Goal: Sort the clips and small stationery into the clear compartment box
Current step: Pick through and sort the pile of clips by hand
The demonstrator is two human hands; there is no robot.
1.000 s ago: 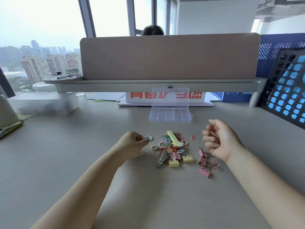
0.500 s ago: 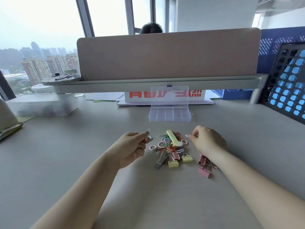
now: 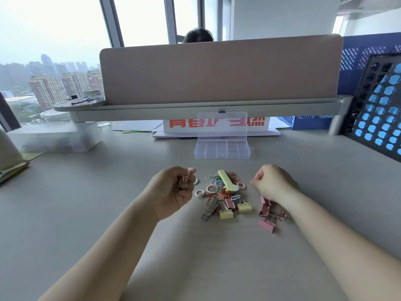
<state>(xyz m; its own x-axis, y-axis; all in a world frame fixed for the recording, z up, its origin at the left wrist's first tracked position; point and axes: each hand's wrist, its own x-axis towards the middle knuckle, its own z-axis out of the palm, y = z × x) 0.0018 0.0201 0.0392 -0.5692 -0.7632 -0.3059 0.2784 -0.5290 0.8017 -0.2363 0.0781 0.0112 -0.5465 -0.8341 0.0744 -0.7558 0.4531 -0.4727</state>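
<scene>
- Fingers of left hand [image 3: 173, 193] curl around a bunch of rose-gold paper clips [image 3: 183, 181].
- Fingertips of right hand [image 3: 274, 184] pinch together beside the mixed pile [image 3: 221, 192]; what they hold, I cannot tell.
- Gathering step, likely; next, carry clips forward to the clear compartment box [image 3: 222, 149], lid raised.
- Open bench [image 3: 108, 203] separates pile from box; pink binder clips [image 3: 268, 216] lie under right wrist.

compartment box [image 3: 222, 148] behind clip pile [image 3: 223, 192]
</scene>
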